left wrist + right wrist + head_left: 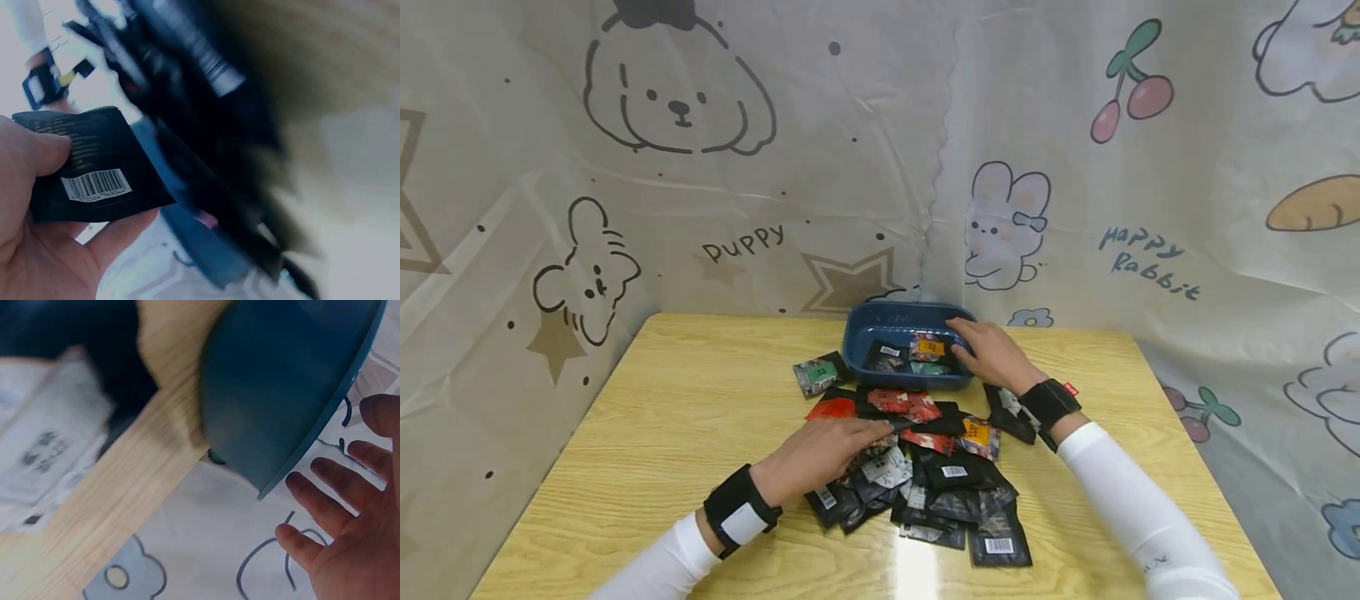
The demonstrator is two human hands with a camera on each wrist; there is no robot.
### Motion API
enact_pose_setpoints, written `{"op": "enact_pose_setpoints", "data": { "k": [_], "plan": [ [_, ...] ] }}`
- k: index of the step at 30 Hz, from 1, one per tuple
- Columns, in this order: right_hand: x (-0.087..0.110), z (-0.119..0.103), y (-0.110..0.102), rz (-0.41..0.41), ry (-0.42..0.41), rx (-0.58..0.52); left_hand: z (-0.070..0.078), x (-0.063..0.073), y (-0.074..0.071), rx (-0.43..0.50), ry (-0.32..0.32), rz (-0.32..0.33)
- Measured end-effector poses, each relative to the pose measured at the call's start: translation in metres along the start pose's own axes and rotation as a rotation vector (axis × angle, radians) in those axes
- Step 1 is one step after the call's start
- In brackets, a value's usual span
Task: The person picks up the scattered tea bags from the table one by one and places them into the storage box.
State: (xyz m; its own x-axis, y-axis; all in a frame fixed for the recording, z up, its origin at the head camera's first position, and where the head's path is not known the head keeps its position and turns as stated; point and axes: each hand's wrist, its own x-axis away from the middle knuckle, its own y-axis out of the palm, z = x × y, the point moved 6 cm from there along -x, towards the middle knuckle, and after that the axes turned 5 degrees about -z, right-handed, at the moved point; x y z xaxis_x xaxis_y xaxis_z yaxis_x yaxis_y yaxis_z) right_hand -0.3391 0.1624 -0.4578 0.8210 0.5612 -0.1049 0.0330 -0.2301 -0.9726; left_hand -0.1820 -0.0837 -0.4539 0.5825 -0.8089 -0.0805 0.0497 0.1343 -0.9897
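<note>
A small black sachet [100,153] with a white barcode is pinched between the thumb and fingers of my left hand [823,454]. That hand hovers over a heap of flat sachets [955,487], black, red and patterned, on the table. My right hand [997,354] is at the right side of a blue plastic basin [910,382], its fingers spread and holding nothing. In the right wrist view its fingertips [300,484] are close to the basin's rim; whether they touch is unclear. Several sachets [928,348] lie inside the basin.
One green-labelled sachet [820,373] lies left of the basin, and a black one [1009,412] lies below the right wrist. The wooden table [715,375] backs onto a curtain [865,167] with cartoon drawings.
</note>
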Motion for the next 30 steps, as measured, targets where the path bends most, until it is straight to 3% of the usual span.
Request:
{"op": "enact_pose_setpoints", "data": {
  "k": [5, 9, 14, 21, 30],
  "plan": [
    [0.031, 0.011, -0.003, 0.019, 0.043, -0.010, -0.015, -0.014, -0.033, -0.032, 0.009, 0.140],
    [0.057, 0.019, 0.000, 0.042, 0.073, 0.006, -0.035, -0.030, -0.056, -0.079, -0.025, 0.213],
    [0.084, 0.025, 0.016, -0.062, 0.119, -0.007, -0.064, -0.053, -0.069, -0.054, -0.106, 0.260],
    [0.106, 0.023, 0.034, -0.210, 0.182, -0.048, -0.090, -0.089, -0.057, -0.003, -0.178, 0.242],
    [0.121, 0.016, 0.036, -0.175, 0.144, -0.030, -0.103, -0.121, -0.025, 0.042, -0.189, 0.171]
  ]
}}
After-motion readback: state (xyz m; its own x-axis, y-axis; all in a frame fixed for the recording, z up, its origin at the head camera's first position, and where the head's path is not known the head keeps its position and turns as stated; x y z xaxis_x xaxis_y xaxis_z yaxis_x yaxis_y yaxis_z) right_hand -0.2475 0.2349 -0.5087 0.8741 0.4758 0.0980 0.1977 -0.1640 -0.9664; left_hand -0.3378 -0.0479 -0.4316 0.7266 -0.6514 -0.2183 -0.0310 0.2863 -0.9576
